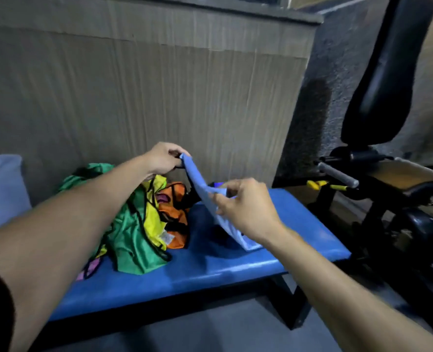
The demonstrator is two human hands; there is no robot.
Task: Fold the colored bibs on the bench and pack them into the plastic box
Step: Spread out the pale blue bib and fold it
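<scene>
Both hands pinch blue bib [205,196] edges — above bench [299,224].

Both arms outstretched, left hand [163,158] and right hand [245,207] pinching.

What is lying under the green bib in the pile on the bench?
A pink bib pokes out beneath the green bib at its near edge, on the blue bench. How much more lies under the green one is covered.
</scene>
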